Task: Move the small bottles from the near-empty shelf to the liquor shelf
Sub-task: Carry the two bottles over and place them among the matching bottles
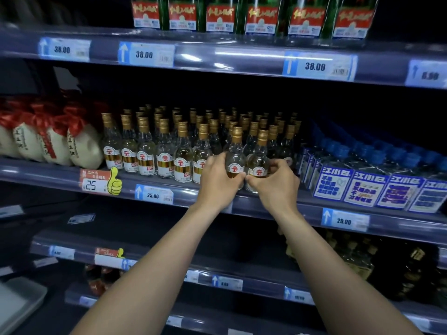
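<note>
Liquor shelf (60,176) well stocked; promo tag (93,184) reads 25; rail tag (153,195) 25.00; left hand (219,178) grips one small bottle (235,163); right hand (277,183) grips a second small bottle (258,163); both at the shelf's front edge, placement judged near complete, release outstanding; remaining stock unseen; blue packs (336,183) read 江小白; far tag (344,221) 20.00.

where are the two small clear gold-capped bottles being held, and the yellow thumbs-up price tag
small clear gold-capped bottle (235,154) in left hand (217,181): head view, glass shoulder
small clear gold-capped bottle (260,157) in right hand (277,183): head view, glass shoulder
yellow thumbs-up price tag (114,186): head view, on the fist
</note>
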Tool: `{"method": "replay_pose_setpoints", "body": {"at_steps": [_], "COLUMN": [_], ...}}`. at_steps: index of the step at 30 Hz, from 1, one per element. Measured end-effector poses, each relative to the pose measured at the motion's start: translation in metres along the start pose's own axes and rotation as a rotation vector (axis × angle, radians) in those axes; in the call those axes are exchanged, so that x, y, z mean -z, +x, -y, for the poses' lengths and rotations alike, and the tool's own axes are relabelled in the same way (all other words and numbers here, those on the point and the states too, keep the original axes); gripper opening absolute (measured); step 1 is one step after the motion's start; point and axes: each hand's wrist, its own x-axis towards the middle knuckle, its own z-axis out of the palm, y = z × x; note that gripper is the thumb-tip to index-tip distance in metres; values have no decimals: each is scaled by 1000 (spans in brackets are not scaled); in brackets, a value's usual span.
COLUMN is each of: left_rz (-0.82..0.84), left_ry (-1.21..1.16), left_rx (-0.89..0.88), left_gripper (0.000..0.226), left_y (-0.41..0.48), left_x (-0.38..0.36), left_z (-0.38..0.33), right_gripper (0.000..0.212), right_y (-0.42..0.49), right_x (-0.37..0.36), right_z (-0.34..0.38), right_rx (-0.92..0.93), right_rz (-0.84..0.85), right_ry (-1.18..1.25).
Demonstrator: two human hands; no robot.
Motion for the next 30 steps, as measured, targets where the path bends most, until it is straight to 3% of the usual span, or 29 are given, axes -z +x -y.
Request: {"method": "replay_pose_setpoints", "body": {"at_steps": [4, 9, 14, 24, 30], "left_rz": [-1, -57, -111, -169, -207], "left_ry": [57, 126, 123, 170, 183], "left_rx": [27, -52, -110, -162, -197], "left_gripper": [76, 83, 72, 71, 41], "left_y": [-1, -7, -16, -20, -23], "left_x": [-2, 0, 1, 16, 27], "left_z": [3, 4, 9, 21, 32], "right_gripper": [69, 69, 68, 69, 75], "right_y": [5, 9, 12, 7, 5], "right_x": [2, 7, 7, -8, -15], "right_z": [-4, -11, -10, 1, 6], "right_rx": [33, 58, 67, 98, 101], "right_rz": [38, 110, 156, 194, 186], "right_ry": [-5, 0, 13, 30, 18]}}
